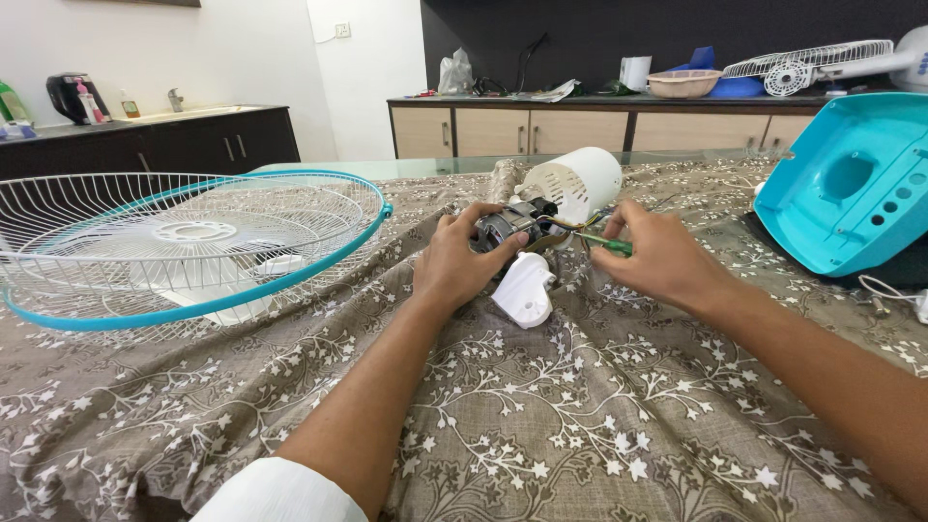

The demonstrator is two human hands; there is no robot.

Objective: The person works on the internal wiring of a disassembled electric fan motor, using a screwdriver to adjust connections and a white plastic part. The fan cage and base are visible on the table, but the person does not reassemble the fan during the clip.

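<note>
My left hand (pixel 462 261) grips a bare metal fan motor (pixel 510 224) at the middle of the table. Beside it my right hand (pixel 657 256) holds a green-handled screwdriver (pixel 607 244), its tip pointing left into the motor's wires. A white ribbed motor cover (pixel 580 180) lies just behind the motor. A white plastic neck piece (pixel 525 290) rests on the cloth under my hands.
A brown floral cloth (pixel 541 416) covers the table. A white wire fan guard with a blue rim (pixel 184 246) and blades sits at the left. A turquoise fan base (pixel 851 184) stands at the right. Cabinets with clutter and another fan (pixel 822 63) line the far wall.
</note>
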